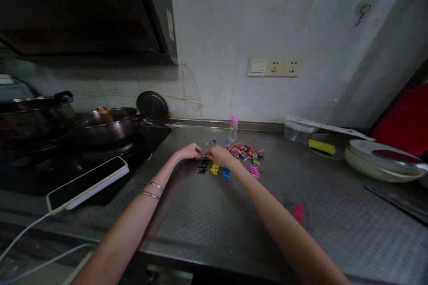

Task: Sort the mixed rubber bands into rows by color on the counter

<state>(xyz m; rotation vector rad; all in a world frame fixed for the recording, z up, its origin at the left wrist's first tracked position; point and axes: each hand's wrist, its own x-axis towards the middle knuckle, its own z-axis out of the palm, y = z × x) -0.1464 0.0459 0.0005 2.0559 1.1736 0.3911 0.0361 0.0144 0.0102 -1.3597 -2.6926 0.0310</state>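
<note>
My left hand (192, 152), with two bracelets on the forearm, is closed with fingertips pinched at the edge of a pile of small black bands (203, 167). Close beside it, my right hand (219, 156) is also closed, its fingers together above the black and yellow bands. Whatever is between the fingertips is too small to make out. In front of my right hand lie small piles of yellow bands (214, 168), blue bands (226, 174) and pink bands (254, 172). A mixed heap of colourful bands (243, 152) spreads to its right, below a clear bottle with a pink cap (233, 129).
A phone on a white block (88, 183) lies at the stove's edge, with a cable. Pans (103, 129) stand on the stove at left. Bowls (377, 164), a yellow sponge (321, 147) and a plastic tub (297, 131) are at right. A red object (298, 213) lies near my right forearm.
</note>
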